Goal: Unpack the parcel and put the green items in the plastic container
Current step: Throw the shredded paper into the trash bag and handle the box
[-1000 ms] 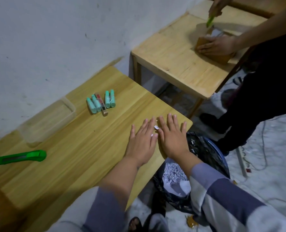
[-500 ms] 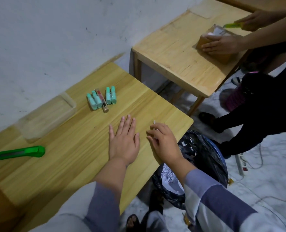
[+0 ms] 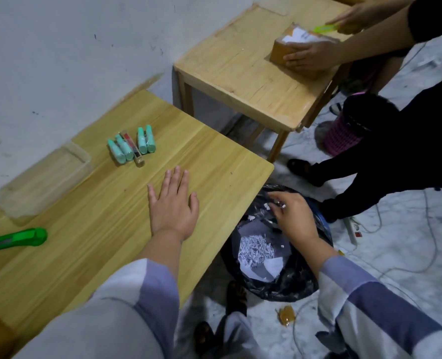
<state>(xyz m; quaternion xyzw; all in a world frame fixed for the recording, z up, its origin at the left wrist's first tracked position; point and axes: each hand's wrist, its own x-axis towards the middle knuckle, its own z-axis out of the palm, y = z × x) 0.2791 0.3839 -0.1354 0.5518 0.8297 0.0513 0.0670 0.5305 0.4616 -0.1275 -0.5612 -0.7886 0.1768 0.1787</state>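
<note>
A pale plaster wall (image 3: 59, 47) backs a light wooden table (image 3: 90, 229). The left hand (image 3: 174, 206) lies flat on the tabletop, fingers straight and spread. The right hand (image 3: 291, 212) is off the table's right edge, above a black-lined waste bin (image 3: 305, 281), fingertips pinched on small white paper scraps (image 3: 282, 206). Four mint-green capped tubes (image 3: 132, 146) lie far on the table around a clear red-and-black tube (image 3: 133, 149), just right of the clear rectangular plastic container (image 3: 44, 181). A green utility knife (image 3: 15, 239) lies near left.
</note>
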